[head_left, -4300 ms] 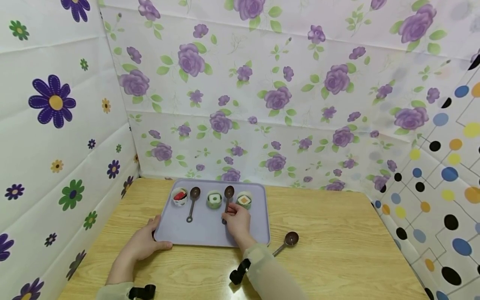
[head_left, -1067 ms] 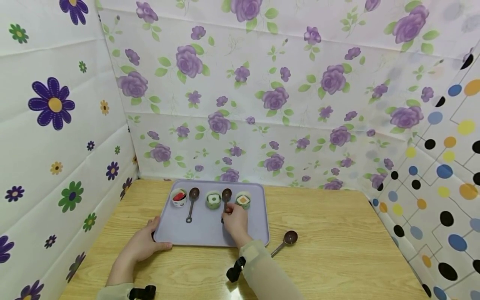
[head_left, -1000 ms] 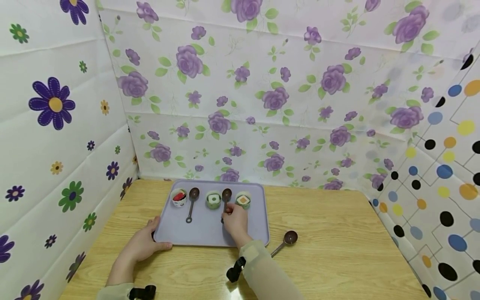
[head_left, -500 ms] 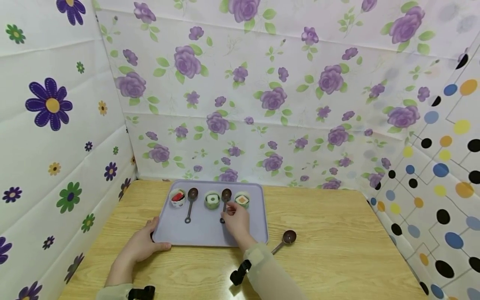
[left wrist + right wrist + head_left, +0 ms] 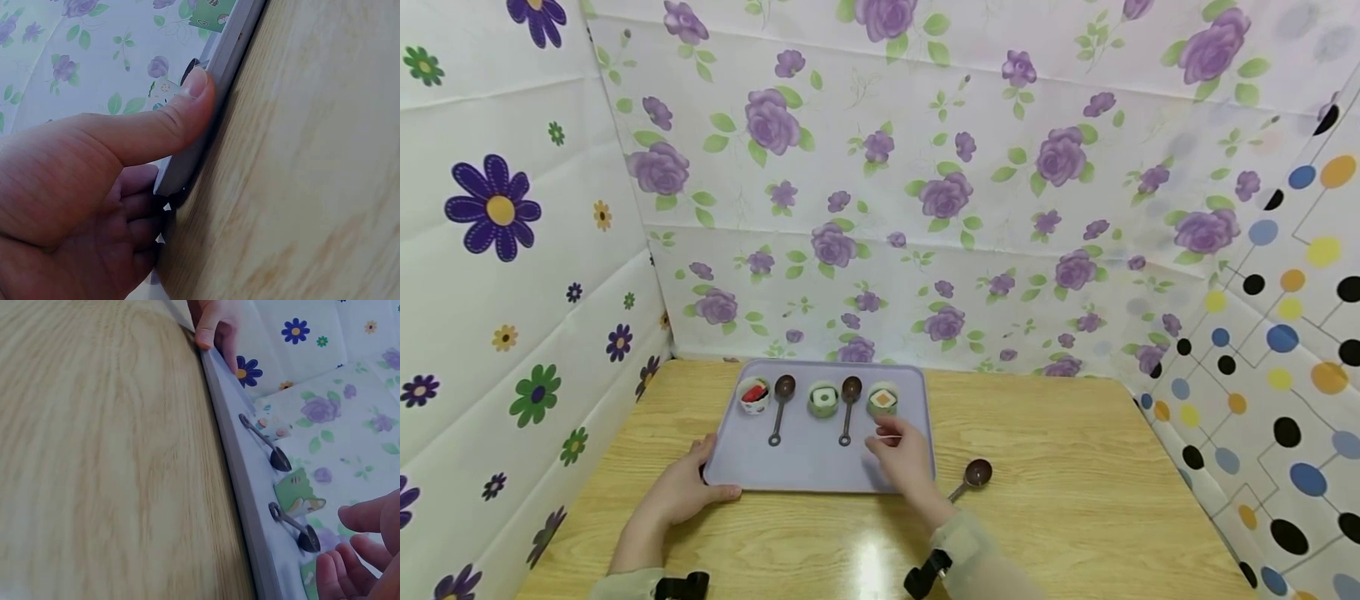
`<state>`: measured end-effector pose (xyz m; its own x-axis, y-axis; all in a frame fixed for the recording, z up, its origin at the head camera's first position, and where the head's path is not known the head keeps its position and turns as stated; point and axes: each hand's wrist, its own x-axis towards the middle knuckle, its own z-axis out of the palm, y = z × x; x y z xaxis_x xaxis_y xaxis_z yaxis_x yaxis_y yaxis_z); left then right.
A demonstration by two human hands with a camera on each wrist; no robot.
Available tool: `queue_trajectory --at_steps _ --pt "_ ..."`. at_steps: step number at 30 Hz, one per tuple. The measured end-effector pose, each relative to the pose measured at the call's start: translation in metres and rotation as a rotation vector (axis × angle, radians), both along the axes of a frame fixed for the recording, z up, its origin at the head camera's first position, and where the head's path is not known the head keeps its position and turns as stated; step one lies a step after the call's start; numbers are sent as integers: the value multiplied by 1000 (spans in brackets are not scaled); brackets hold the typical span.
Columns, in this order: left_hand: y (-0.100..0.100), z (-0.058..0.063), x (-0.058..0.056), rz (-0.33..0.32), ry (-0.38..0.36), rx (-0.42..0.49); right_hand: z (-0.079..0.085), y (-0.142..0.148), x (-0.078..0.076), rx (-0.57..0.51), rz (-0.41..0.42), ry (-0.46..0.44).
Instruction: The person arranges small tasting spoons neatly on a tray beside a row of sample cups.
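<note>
A lavender tray (image 5: 790,467) lies on the wooden table. My left hand (image 5: 679,487) holds its near left corner, thumb along the front edge and fingers at the left side. On it, from the left, stand a white paper cup with red-topped sushi (image 5: 755,396), a brown measuring spoon (image 5: 781,408), a green cup with white sushi (image 5: 823,399), a second brown spoon (image 5: 849,408) and another green cup (image 5: 882,399) with orange-centred sushi. My right hand (image 5: 904,454) hovers above the tray's right part, fingers loosely bent and holding nothing.
A third brown spoon (image 5: 976,475) lies on the table (image 5: 1060,500) right of the tray, its handle end hidden by my right forearm. Patterned cloth walls, including the flowered back one (image 5: 1000,208), border the table's back and sides.
My right hand has let go of the second spoon's handle and moved right, away from it. That spoon now lies on the tray. The left hand stays at the corner.
</note>
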<state>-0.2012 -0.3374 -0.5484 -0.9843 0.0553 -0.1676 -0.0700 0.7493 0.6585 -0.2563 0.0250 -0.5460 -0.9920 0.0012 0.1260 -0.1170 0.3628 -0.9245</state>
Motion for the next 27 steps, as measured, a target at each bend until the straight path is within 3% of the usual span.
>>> queue_trajectory --at_steps 7,20,27 --pt "-1 1 1 2 2 9 5 45 11 17 78 -68" --pt "-2 -1 -2 -6 25 -9 16 121 30 308 103 -128" --pt "-2 0 0 -3 12 9 20 156 41 378 216 -172"
